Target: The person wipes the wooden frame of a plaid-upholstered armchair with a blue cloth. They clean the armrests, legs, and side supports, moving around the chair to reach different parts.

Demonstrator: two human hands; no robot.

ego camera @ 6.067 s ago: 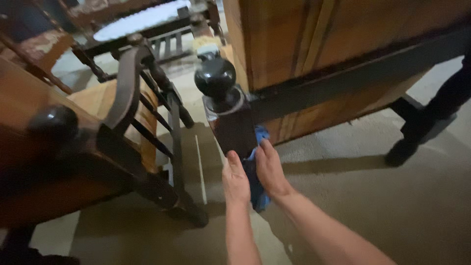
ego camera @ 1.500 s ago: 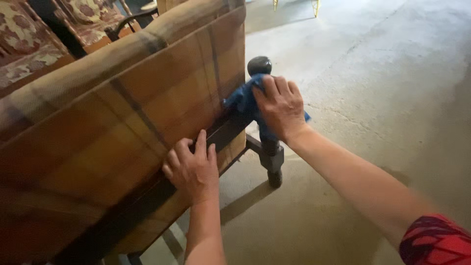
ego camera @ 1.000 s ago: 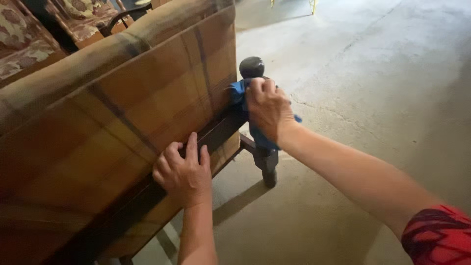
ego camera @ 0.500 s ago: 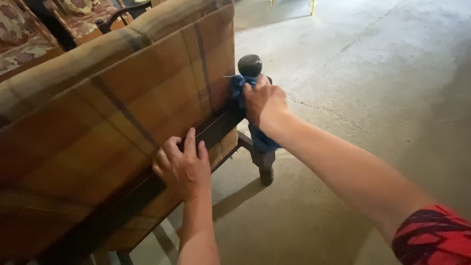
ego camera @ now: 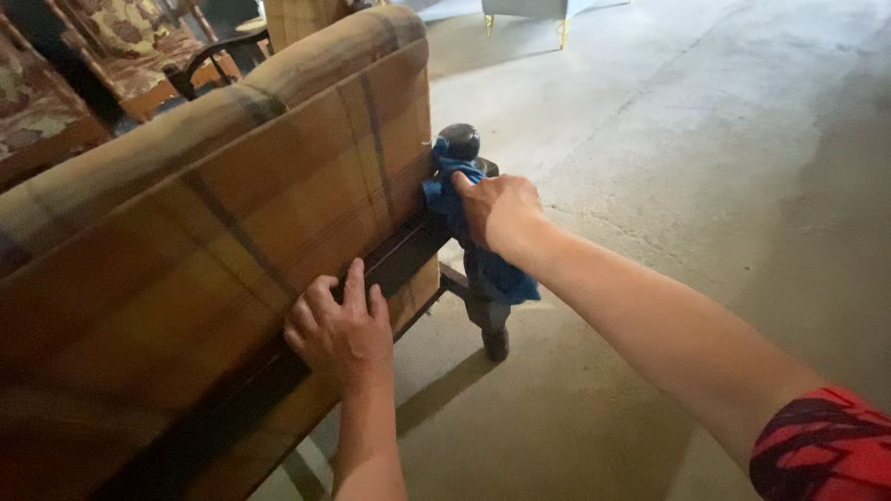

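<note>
A grey concrete floor, rough and faintly cracked, spreads beneath a sofa covered in coarse brown plaid fabric, seen from behind, with a dark wooden rail crossing its back. At the sofa's corner stands a dark turned wooden post topped by a round knob. The right hand closes around a soft blue cloth, pressing it against the post just under the knob; the cloth hangs below the fist. The left hand lies open, fingers spread, flat on the fabric and rail, well to the left of the cloth.
</note>
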